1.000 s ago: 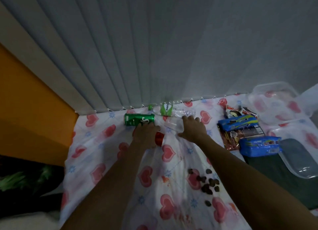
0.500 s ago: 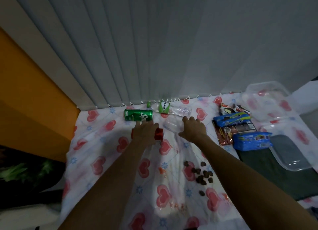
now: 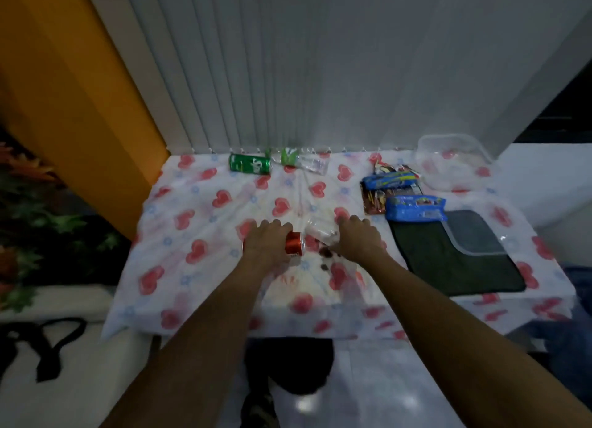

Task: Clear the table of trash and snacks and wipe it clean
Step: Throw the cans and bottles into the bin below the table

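Note:
My left hand (image 3: pixel 267 241) is shut on a red can (image 3: pixel 294 244), held lying sideways over the middle of the heart-print tablecloth (image 3: pixel 198 222). To its right, my right hand (image 3: pixel 358 238) grips a clear plastic cup (image 3: pixel 320 232), also tipped on its side. Small dark snack pieces (image 3: pixel 325 253) lie on the cloth just under and between the hands, partly hidden. At the table's far edge lie a green can (image 3: pixel 250 164) and an empty clear bottle with a green label (image 3: pixel 301 161).
Two blue snack packs (image 3: pixel 389 179) (image 3: pixel 415 207) and other wrappers (image 3: pixel 373 200) lie right of centre. A dark green cloth (image 3: pixel 448 264) with a clear lid (image 3: pixel 474 235) on it sits at the right. A clear container (image 3: pixel 451 158) stands at the back right. A black bin (image 3: pixel 294 363) stands below the front edge.
Both hands have pulled back from the far edge toward the middle of the table, carrying the red can and the clear cup. The camera has tilted down, showing the front edge and floor.

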Tool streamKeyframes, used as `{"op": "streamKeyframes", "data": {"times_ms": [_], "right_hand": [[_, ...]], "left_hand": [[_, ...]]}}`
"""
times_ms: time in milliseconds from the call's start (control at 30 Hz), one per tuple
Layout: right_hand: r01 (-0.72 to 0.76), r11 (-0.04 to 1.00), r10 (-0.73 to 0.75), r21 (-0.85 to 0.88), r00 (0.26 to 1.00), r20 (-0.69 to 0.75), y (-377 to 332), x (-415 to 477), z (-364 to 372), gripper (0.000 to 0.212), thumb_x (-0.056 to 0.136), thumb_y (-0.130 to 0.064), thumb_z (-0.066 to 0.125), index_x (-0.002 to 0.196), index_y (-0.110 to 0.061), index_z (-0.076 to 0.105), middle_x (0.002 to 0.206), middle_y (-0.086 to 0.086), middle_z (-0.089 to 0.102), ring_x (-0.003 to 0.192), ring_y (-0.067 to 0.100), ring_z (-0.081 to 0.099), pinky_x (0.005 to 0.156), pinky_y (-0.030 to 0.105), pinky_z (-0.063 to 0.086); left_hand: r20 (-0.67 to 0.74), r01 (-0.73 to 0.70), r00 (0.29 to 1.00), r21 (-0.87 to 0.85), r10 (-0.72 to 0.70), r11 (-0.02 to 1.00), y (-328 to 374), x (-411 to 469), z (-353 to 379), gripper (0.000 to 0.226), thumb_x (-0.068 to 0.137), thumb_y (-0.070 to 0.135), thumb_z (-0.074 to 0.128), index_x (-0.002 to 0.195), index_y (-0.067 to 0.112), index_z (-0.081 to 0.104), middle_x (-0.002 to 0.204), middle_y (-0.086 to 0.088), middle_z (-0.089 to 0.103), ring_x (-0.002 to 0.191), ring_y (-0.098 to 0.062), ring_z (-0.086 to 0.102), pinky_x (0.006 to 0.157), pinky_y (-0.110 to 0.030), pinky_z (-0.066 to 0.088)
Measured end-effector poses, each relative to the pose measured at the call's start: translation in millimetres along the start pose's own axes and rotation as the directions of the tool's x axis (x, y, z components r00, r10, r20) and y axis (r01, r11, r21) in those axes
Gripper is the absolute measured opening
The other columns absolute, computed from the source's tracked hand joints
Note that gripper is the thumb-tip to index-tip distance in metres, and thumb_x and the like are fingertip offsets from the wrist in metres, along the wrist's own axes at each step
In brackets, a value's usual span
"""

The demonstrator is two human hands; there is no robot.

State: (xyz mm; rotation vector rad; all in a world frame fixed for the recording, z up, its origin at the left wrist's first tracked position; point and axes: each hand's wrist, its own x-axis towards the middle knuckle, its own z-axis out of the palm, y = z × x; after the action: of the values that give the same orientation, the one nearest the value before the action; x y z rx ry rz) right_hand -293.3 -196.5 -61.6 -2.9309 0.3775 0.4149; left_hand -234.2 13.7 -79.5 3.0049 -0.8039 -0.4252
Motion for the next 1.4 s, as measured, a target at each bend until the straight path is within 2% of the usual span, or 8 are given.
{"op": "streamKeyframes", "data": {"times_ms": [300,433,633,767,867,1033,1233,1400], "right_hand": [[0.007,0.997,-0.017,0.072,0.99,0.138,41,-135,63,0.073,0.079,-0.058,0.071,0.134,-0.019,0.045,0.126,0.011,0.056,0.112,0.032,0.057,0.09,0.044,0.052],[-0.02,0.989,-0.017,0.15,0.969,0.246,47,-172,108,0.072,0.076,-0.06,0.072,0.132,-0.021,0.048,0.125,0.007,0.06,0.109,0.026,0.06,0.084,0.036,0.05],[-0.171,0.948,0.042,0.269,0.903,0.427,52,-198,195,0.085,0.077,-0.062,0.07,0.143,-0.016,0.044,0.134,0.008,0.059,0.119,0.027,0.06,0.097,0.04,0.052],[-0.291,0.897,0.063,0.334,0.83,0.554,51,-186,247,0.089,0.075,-0.071,0.066,0.138,-0.009,0.049,0.13,0.012,0.063,0.113,0.028,0.063,0.089,0.036,0.053],[-0.379,0.859,0.1,0.343,0.783,0.613,48,-165,275,0.094,0.078,-0.072,0.063,0.14,-0.005,0.045,0.132,0.015,0.06,0.111,0.031,0.063,0.085,0.038,0.056],[-0.425,0.852,0.162,0.305,0.77,0.617,45,-127,310,0.084,0.079,-0.068,0.064,0.132,-0.004,0.052,0.119,0.014,0.066,0.101,0.029,0.066,0.088,0.045,0.058],[-0.43,0.781,0.171,0.454,0.845,0.506,38,-103,323,0.09,0.08,-0.065,0.066,0.149,-0.014,0.037,0.14,0.014,0.056,0.125,0.034,0.056,0.101,0.044,0.05],[-0.404,0.827,0.187,0.391,0.854,0.486,39,-104,306,0.081,0.08,-0.064,0.066,0.14,-0.014,0.046,0.131,0.011,0.063,0.119,0.032,0.061,0.096,0.04,0.051]], "left_hand": [[0.139,0.056,0.989,-0.034,-0.051,0.998,66,-133,55,0.074,0.076,0.056,0.075,0.139,0.027,0.048,0.131,-0.004,0.058,0.12,-0.029,0.057,0.105,-0.047,0.037],[0.232,0.142,0.966,-0.096,-0.117,0.985,76,-165,89,0.072,0.076,0.059,0.074,0.134,0.023,0.051,0.127,-0.006,0.063,0.116,-0.027,0.061,0.103,-0.043,0.044],[0.422,0.409,0.865,-0.281,-0.27,0.868,81,-176,169,0.08,0.084,0.063,0.068,0.142,0.011,0.05,0.139,-0.012,0.06,0.126,-0.03,0.059,0.106,-0.044,0.048],[0.539,0.551,0.778,-0.335,-0.324,0.765,84,-162,219,0.102,0.087,0.067,0.061,0.16,0.01,0.019,0.152,-0.017,0.046,0.136,-0.036,0.051,0.109,-0.046,0.045],[0.562,0.608,0.744,-0.347,-0.361,0.714,81,-144,250,0.102,0.087,0.069,0.059,0.16,0.01,0.018,0.152,-0.018,0.047,0.134,-0.037,0.052,0.109,-0.048,0.045],[0.576,0.653,0.722,-0.382,-0.384,0.654,68,-114,288,0.096,0.085,0.073,0.058,0.153,0.011,0.032,0.143,-0.016,0.055,0.127,-0.036,0.058,0.106,-0.047,0.047],[0.541,0.647,0.747,-0.46,-0.386,0.608,50,-92,306,0.095,0.085,0.078,0.054,0.152,0.012,0.038,0.148,-0.015,0.052,0.133,-0.037,0.054,0.109,-0.049,0.045],[0.514,0.594,0.779,-0.418,-0.36,0.687,44,-90,289,0.091,0.084,0.077,0.053,0.149,0.015,0.04,0.148,-0.011,0.053,0.134,-0.035,0.053,0.11,-0.049,0.045]]}}
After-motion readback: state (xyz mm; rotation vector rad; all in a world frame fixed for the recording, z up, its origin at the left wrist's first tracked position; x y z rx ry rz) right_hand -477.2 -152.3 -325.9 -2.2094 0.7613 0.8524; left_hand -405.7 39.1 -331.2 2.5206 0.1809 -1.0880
